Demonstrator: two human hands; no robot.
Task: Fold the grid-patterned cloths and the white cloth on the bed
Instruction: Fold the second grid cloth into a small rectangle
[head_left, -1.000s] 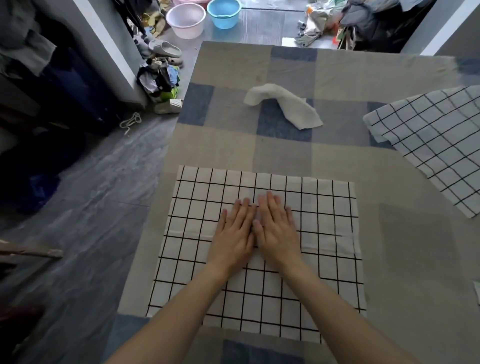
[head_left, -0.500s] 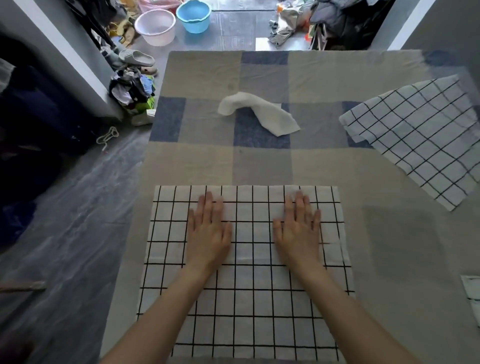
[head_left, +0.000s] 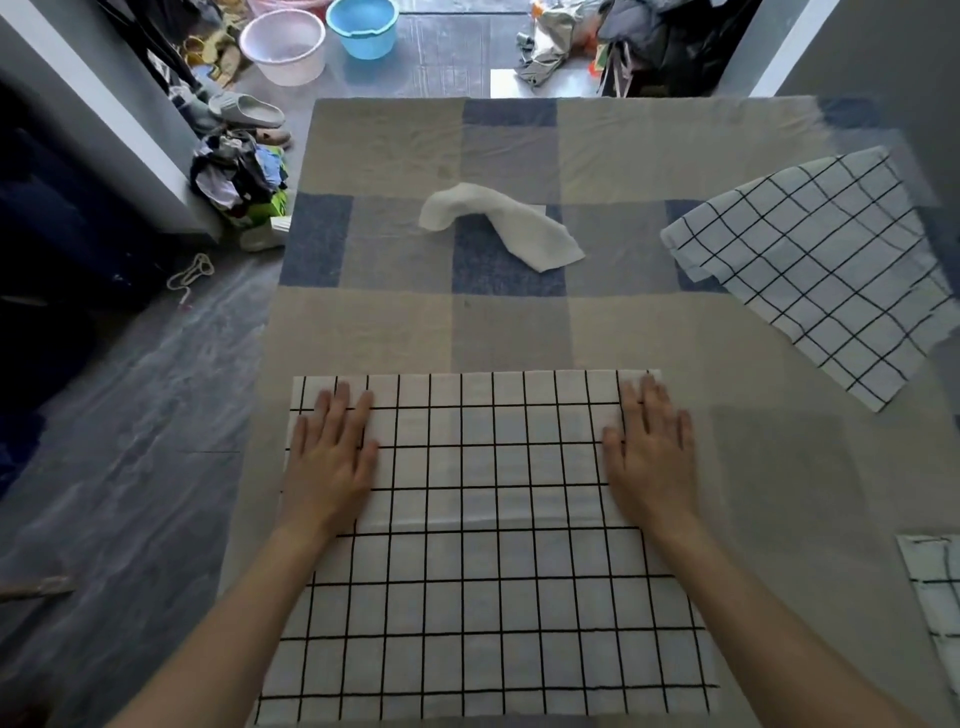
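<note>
A white cloth with a black grid (head_left: 488, 561) lies flat on the bed (head_left: 395, 338) right in front of me. My left hand (head_left: 332, 457) rests palm down near its far left corner, fingers spread. My right hand (head_left: 649, 452) presses flat near its far right corner. A second grid cloth (head_left: 821, 265) lies spread at an angle at the right. A crumpled white cloth (head_left: 504, 223) sits in the middle of the bed, beyond my hands. The corner of a third grid cloth (head_left: 935, 597) shows at the right edge.
The bed's left edge drops to a grey floor (head_left: 135, 441). A pile of clothes (head_left: 239, 176) and slippers (head_left: 249, 111) lie by the wall at the left. Pink (head_left: 283, 47) and blue (head_left: 362, 26) basins stand past the foot of the bed.
My hands were together at the cloth's middle and have slid apart, outward to the left and right edges, pressing the cloth flat. The camera view has shifted slightly.
</note>
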